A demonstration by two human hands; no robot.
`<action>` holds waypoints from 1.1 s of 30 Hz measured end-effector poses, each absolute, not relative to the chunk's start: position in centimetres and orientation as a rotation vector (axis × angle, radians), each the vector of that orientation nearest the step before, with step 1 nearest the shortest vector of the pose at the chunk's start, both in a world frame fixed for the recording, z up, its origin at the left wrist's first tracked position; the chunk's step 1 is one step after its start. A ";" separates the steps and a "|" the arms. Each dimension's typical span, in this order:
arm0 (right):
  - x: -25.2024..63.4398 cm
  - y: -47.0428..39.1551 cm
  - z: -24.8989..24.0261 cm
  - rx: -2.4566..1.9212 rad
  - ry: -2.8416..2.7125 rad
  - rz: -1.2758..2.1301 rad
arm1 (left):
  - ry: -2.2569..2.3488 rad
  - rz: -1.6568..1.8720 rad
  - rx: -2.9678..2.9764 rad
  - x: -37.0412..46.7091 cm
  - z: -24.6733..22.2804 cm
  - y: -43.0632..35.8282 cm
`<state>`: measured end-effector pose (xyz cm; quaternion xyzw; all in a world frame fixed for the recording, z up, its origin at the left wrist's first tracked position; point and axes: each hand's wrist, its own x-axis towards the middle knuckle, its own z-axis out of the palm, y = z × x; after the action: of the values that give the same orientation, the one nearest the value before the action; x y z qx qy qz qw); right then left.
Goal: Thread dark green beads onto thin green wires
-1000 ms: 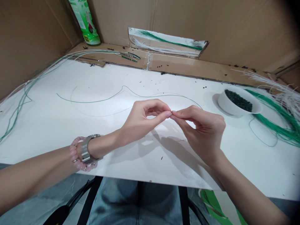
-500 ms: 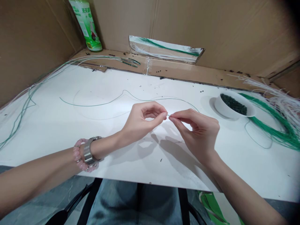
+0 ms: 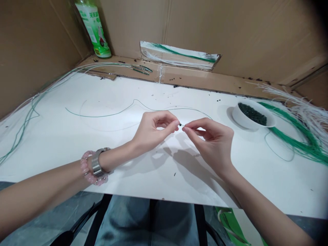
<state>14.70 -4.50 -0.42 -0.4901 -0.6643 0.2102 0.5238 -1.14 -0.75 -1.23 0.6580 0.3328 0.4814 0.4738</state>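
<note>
My left hand (image 3: 156, 131) is closed in a pinch, and a tiny dark green bead (image 3: 180, 125) shows right at its fingertips. Opposite it, my right hand (image 3: 211, 140) pinches a thin green thread (image 3: 123, 110). A short piece of that thread spans the small gap between the hands at the bead. Its long part curves over the white table behind my hands and passes out of sight behind the right one. I cannot tell how far the thread runs through the bead.
On the right stand a white bowl (image 3: 237, 117) of dark beads, a green thread coil (image 3: 304, 143) and white strands (image 3: 304, 102). Threads with beaded ends (image 3: 140, 70) lie back left, near a green bottle (image 3: 96, 32). Cardboard walls (image 3: 230, 30) enclose the table (image 3: 77, 136).
The dark bead now shows between my fingertips, where only green thread was visible before. My hands are slightly farther left in view, the right one a little more so.
</note>
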 end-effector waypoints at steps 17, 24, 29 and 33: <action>17.2 -3.8 1.3 -1.465 -2.088 0.631 | 0.899 1.258 2.044 -1.9 -1.5 0.2; 16.3 -3.7 1.3 -1.134 -1.665 0.998 | 0.739 1.081 2.012 -0.5 0.6 1.0; 16.7 -3.7 1.6 -0.965 -1.427 0.979 | 0.698 0.881 1.974 4.3 2.7 7.8; 16.7 -4.0 2.0 -0.884 -1.429 1.065 | 0.843 0.726 2.140 10.8 1.4 13.2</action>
<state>16.65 -4.02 2.02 -0.3728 -0.6025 0.4487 0.5447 10.82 13.17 1.38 0.8287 0.3267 0.2814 0.3568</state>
